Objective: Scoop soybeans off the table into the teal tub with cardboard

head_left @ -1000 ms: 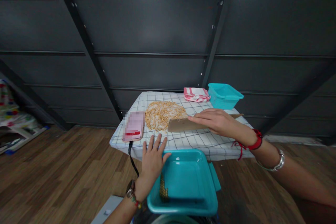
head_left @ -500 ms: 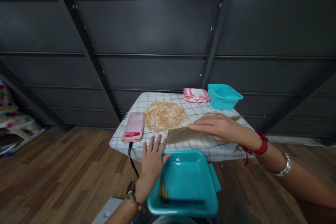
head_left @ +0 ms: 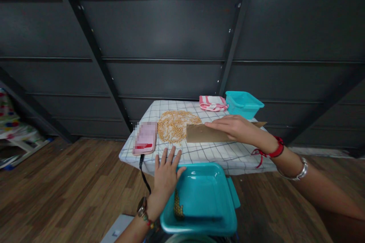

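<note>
A spread of small round golden beads mixed with white grains (head_left: 173, 127) lies on the checked cloth (head_left: 171, 104). My right hand (head_left: 238, 127) grips a long strip of brown cardboard (head_left: 202, 134) by its upper edge, and the strip's left end covers the right side of the spread. My left hand (head_left: 167, 172) rests palm down with its fingers spread, fingertips on the cloth's front edge, thumb at the rim of a teal tray (head_left: 205, 197). In that tray's left part lies a small patch of golden beads (head_left: 178, 207), partly shaded.
A pink phone (head_left: 146, 138) lies at the cloth's left, a black strap (head_left: 144, 174) hanging from it. At the back right are a folded red-and-white striped towel (head_left: 213, 103) and a turquoise box (head_left: 243, 105). Dark panels (head_left: 165, 26) rise behind the table.
My right hand has moved the cardboard strip away from me, up over the right part of the bead spread, and levelled it. My left hand has stayed in place.
</note>
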{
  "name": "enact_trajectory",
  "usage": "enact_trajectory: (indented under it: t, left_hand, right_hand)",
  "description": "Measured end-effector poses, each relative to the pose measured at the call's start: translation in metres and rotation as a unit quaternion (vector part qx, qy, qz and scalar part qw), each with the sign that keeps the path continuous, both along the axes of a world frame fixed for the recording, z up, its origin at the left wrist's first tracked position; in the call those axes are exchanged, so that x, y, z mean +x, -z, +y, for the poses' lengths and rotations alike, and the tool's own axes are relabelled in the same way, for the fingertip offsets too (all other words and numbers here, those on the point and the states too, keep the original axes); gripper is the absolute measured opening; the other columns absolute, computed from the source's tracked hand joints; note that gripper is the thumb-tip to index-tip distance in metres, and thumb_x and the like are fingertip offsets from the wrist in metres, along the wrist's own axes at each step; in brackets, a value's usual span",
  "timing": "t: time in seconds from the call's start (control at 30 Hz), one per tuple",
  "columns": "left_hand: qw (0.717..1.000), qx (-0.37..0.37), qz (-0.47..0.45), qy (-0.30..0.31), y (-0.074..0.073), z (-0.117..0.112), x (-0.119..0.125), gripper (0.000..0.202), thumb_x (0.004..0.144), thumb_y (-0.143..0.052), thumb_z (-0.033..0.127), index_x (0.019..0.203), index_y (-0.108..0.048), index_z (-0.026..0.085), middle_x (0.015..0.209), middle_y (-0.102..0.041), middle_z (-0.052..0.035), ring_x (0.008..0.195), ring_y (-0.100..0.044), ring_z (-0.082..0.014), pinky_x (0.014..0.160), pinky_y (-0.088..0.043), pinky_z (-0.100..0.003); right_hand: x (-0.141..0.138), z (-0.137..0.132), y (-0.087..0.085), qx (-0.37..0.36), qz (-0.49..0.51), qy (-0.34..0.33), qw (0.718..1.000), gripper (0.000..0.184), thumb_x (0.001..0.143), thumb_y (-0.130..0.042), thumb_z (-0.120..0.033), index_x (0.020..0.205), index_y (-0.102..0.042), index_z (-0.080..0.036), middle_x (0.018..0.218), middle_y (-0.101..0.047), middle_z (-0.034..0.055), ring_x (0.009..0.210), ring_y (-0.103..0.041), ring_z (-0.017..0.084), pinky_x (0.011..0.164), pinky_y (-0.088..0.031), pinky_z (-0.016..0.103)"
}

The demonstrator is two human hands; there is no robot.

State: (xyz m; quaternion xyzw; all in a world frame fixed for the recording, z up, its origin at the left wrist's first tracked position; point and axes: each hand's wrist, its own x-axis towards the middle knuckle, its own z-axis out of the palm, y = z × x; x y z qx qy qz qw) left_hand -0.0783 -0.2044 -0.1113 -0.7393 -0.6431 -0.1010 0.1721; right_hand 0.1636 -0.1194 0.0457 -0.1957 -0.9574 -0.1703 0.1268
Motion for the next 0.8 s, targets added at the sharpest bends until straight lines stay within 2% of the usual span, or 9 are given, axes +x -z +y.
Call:
enact_trajectory:
  t: [0.23,0.37,0.5,0.67,0.8]
  left_hand:
    - [1.0,-0.004,0.002,0.0,0.001,0.001,0.001,0.051,0.082,-0.045,0.049,0.129,-0.039,0.028,0.134,-0.044,-0.006,0.121,-0.04,-0.0323,0.092,-0.036,-0.056]
    - [1.0,-0.004,0.006,-0.004,0.003,0.001,0.0,0.052,0.082,-0.047,0.047,0.129,-0.038,0.028,0.135,-0.042,-0.0051,0.122,-0.039,-0.0324,0.093,-0.035,-0.056]
    - [1.0,0.005,0.005,-0.003,0.004,0.001,0.0,0.052,0.081,-0.048,0.047,0.129,-0.038,0.03,0.135,-0.043,-0.0049,0.121,-0.039,-0.0325,0.093,-0.035,-0.056]
    - [1.0,0.013,0.005,0.0,0.006,0.002,-0.001,0.052,0.081,-0.047,0.048,0.129,-0.038,0.029,0.135,-0.043,-0.0055,0.121,-0.04,-0.033,0.092,-0.035,-0.056]
    - [1.0,0.016,-0.003,0.002,0.006,0.002,-0.002,0.051,0.082,-0.045,0.048,0.129,-0.038,0.029,0.135,-0.043,-0.0053,0.122,-0.039,-0.0324,0.093,-0.034,-0.056]
  right_hand:
    - [-0.008,-0.002,-0.003,-0.048,0.02,-0.04,0.998,0.049,0.08,-0.038,-0.004,0.127,-0.045,-0.019,0.108,-0.062,0.006,0.091,-0.059,0.017,0.076,-0.048,0.031]
    - [-0.014,0.014,-0.001,-0.047,0.012,0.024,0.999,0.046,0.081,-0.04,-0.006,0.124,-0.048,-0.02,0.102,-0.065,0.0065,0.084,-0.062,0.018,0.069,-0.049,0.03]
    - [-0.012,0.035,-0.003,-0.044,0.029,0.082,0.995,0.044,0.081,-0.042,-0.006,0.122,-0.051,-0.02,0.106,-0.064,0.0064,0.089,-0.06,0.017,0.072,-0.047,0.029]
    - [-0.003,0.052,-0.01,-0.058,0.014,0.116,0.991,0.043,0.081,-0.041,-0.007,0.121,-0.051,-0.018,0.113,-0.06,0.0084,0.093,-0.059,0.019,0.075,-0.044,0.03]
    - [0.0,0.054,-0.021,-0.059,0.019,0.132,0.989,0.041,0.083,-0.039,-0.009,0.122,-0.051,-0.018,0.108,-0.063,0.0076,0.083,-0.061,0.018,0.072,-0.044,0.03]
